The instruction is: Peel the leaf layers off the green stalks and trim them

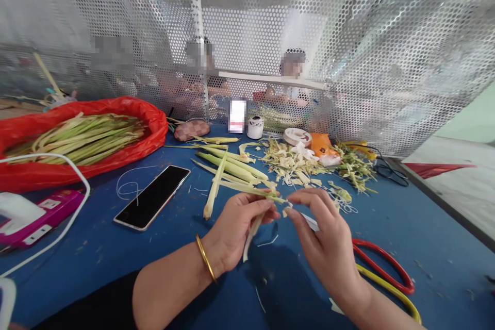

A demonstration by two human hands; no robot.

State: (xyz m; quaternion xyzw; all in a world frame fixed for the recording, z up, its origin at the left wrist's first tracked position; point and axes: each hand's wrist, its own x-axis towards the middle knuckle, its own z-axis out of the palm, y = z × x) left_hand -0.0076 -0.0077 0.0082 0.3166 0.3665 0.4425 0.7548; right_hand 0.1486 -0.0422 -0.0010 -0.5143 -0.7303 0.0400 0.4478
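My left hand (234, 227), with a gold bangle on the wrist, grips a pale green plant stalk (277, 199) between thumb and fingers. A flattened leaf strip (251, 240) hangs below that hand. Close to the stalk's tip, my right hand (328, 240) pinches a small pale leaf scrap (286, 210) between thumb and forefinger. Scissors with one red handle and one yellow handle (386, 263) lie partly hidden under my right hand. Beyond my left hand, several trimmed pale green stalks (232, 166) rest on the blue tabletop (166, 252).
On the left are a red plastic bag (154, 124) full of long leaves, a phone (152, 198) and a purple power strip (50, 216). Leaf scraps (286, 162), a tape roll (297, 136) and a jar (255, 128) lie ahead. Behind a perforated metal screen (247, 36) people sit.
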